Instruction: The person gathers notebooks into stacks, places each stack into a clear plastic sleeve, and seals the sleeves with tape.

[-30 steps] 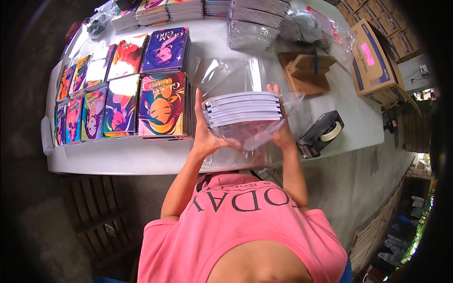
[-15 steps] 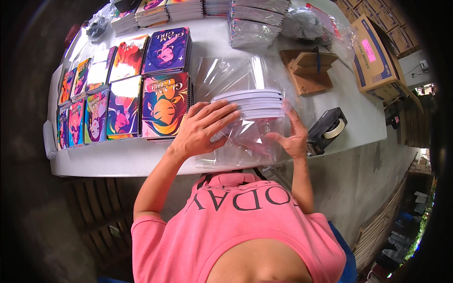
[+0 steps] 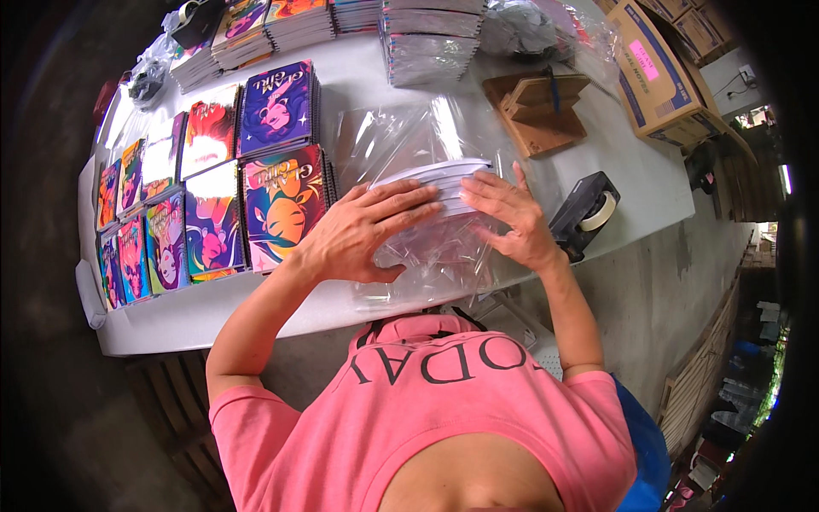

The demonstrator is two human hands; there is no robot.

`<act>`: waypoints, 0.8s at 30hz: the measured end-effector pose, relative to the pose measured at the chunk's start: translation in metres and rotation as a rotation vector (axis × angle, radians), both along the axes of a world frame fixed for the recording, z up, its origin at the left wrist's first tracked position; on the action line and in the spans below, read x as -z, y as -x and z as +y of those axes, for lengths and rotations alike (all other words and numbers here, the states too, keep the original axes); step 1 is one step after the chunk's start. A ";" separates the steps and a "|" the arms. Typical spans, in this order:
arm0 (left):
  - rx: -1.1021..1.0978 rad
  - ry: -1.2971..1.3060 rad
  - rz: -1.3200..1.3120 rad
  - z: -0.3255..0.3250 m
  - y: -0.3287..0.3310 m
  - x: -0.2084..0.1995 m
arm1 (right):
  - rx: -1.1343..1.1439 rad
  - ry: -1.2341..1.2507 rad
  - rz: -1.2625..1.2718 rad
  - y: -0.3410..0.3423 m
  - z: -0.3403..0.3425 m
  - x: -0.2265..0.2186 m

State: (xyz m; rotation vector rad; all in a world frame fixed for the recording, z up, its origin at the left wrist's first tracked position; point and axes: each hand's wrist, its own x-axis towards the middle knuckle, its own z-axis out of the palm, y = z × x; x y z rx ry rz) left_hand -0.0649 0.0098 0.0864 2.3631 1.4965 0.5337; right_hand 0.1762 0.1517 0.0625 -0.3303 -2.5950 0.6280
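White table (image 3: 171, 328): extending in front of you; bearing the wares listed below.
Spiral notebooks (image 3: 277, 205): lying in two rows of piles to your left; showing bright covers upward.
Cardboard box (image 3: 665, 77): resting at the far right; its flap hanging outward.
Clear plastic film (image 3: 401, 141): spreading directly before you; catching glare.
White-edged stack (image 3: 456, 181): lying amid the film, under your fingers; its page edges facing you.
Wooden stand (image 3: 537, 111): sitting beyond your right hand (image 3: 512, 218).
Left hand (image 3: 358, 230): reaching palm-down over the stack's left part; fingers extending, thumb spreading; clasping nothing.
Right hand: touching the stack's right part; fingers bending slightly, thumb standing apart; clasping nothing.
Tape dispenser (image 3: 587, 213): standing just right of that hand.
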 end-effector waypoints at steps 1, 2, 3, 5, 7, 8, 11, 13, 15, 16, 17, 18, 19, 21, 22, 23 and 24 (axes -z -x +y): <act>-0.001 0.006 -0.018 0.000 0.001 0.000 | 0.011 -0.036 -0.018 0.000 -0.001 -0.001; -0.001 0.013 -0.036 0.000 0.003 0.000 | 0.015 -0.034 -0.028 0.001 -0.002 -0.003; 0.000 0.020 -0.053 0.001 0.004 -0.001 | 0.021 -0.031 -0.038 0.002 -0.004 -0.005; 0.015 0.062 -0.008 0.007 0.001 -0.008 | 0.034 -0.035 -0.040 0.004 -0.006 -0.007; 0.040 0.091 0.036 0.012 0.000 -0.013 | 0.046 -0.048 -0.030 0.002 -0.008 -0.008; 0.058 0.098 0.058 0.014 0.000 -0.014 | 0.045 -0.001 -0.043 0.000 -0.009 -0.010; 0.085 0.036 0.078 0.018 0.003 -0.013 | 0.156 0.146 0.033 -0.008 -0.013 -0.019; 0.064 0.020 0.072 0.016 0.003 -0.014 | 0.393 0.244 0.214 -0.037 -0.016 -0.022; 0.002 0.035 0.023 0.014 -0.001 -0.012 | 0.920 0.580 0.568 -0.085 -0.014 0.010; 0.007 0.031 0.046 0.015 -0.003 -0.012 | 1.170 0.553 0.524 -0.109 -0.014 0.026; 0.013 0.027 0.068 0.016 -0.004 -0.012 | 1.421 0.518 0.475 -0.131 -0.016 0.043; 0.019 0.023 0.049 0.018 -0.004 -0.012 | 1.469 0.509 0.370 -0.149 -0.016 0.065; 0.022 0.026 0.043 0.018 -0.005 -0.012 | 1.511 0.503 0.265 -0.162 -0.015 0.082; 0.010 0.036 0.033 0.016 -0.005 -0.012 | 1.513 0.932 0.274 -0.153 -0.016 0.084; 0.018 0.014 0.030 0.015 -0.004 -0.012 | 1.525 1.008 0.312 -0.146 -0.014 0.085; 0.027 0.006 0.023 0.016 -0.004 -0.011 | 1.535 1.083 0.352 -0.142 -0.011 0.085; 0.034 -0.002 0.015 0.018 -0.005 -0.010 | 1.504 1.125 0.401 -0.147 -0.004 0.084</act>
